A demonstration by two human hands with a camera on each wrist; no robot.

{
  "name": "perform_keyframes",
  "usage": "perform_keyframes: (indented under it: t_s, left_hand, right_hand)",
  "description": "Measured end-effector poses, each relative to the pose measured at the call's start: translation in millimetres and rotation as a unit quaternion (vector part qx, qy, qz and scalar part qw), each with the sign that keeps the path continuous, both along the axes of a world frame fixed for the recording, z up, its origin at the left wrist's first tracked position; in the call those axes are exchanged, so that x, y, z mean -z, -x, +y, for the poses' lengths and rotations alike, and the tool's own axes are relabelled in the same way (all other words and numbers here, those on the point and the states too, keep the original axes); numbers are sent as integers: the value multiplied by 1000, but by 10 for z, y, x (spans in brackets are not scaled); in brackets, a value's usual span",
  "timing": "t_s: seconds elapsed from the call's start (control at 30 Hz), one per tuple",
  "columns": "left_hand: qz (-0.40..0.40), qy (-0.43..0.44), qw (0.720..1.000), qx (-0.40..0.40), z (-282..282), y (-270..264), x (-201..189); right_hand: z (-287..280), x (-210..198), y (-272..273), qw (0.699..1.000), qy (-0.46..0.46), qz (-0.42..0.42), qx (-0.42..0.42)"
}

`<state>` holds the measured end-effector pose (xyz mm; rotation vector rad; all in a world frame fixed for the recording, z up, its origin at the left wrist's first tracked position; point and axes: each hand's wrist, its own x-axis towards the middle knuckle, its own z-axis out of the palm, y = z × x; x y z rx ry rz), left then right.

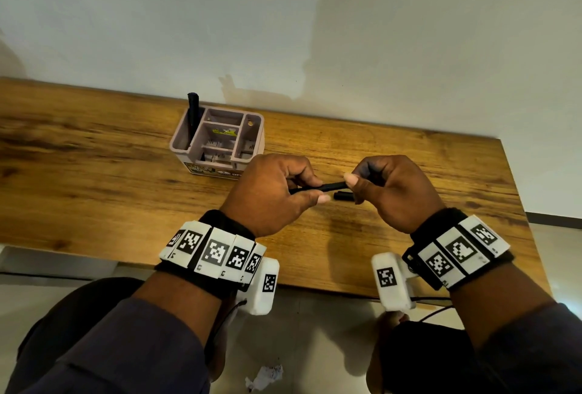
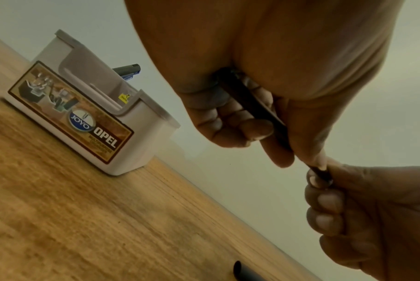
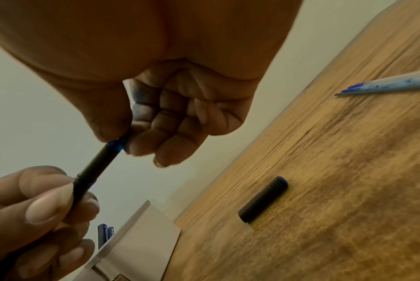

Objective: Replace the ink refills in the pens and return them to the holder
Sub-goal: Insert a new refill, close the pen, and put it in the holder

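A black pen (image 1: pixel 327 186) is held level above the wooden table, between both hands. My left hand (image 1: pixel 277 192) grips its barrel (image 2: pixel 254 108) with curled fingers. My right hand (image 1: pixel 381 187) pinches the pen's other end, where blue shows (image 3: pixel 116 142), between thumb and forefinger. A black pen cap (image 1: pixel 343 195) lies on the table under the hands; it also shows in the right wrist view (image 3: pixel 263 199). The grey compartmented holder (image 1: pixel 217 141) stands behind my left hand with a dark pen (image 1: pixel 192 116) upright in its left slot.
A clear-blue pen (image 3: pixel 386 86) lies on the table right of the cap, seen only in the right wrist view. The wooden table (image 1: pixel 94 173) backs onto a white wall. Crumpled paper (image 1: pixel 264 378) lies on the floor below the near edge.
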<state>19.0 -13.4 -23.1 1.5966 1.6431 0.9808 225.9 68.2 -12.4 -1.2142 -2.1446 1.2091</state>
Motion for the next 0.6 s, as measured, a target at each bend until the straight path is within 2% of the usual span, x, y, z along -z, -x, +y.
perform_keyframes:
  t_s: [0.07, 0.13, 0.27, 0.37, 0.5, 0.57, 0.6]
  left_hand:
    - [8, -6, 1000, -16, 0, 0, -2]
    - [20, -7, 999, -30, 1, 1, -6]
    - [19, 3, 999, -49, 7, 19, -4]
    - [23, 13, 999, -41, 2, 14, 1]
    - [26, 17, 999, -42, 3, 17, 3]
    - [21, 21, 999, -45, 0, 14, -6]
    - [20, 21, 999, -45, -4, 12, -15]
  right_hand:
    - [12, 39, 19, 999, 10, 13, 29]
    - [55, 138, 25, 997, -6, -21, 73]
    - [111, 384, 21, 971, -44, -218, 90]
    - [57, 444, 72, 951, -48, -299, 63]
    - [25, 427, 130, 932, -99, -347, 44]
    - [47, 385, 130, 938, -103, -328, 50]
    - [67, 344, 116, 950, -90, -293, 62]
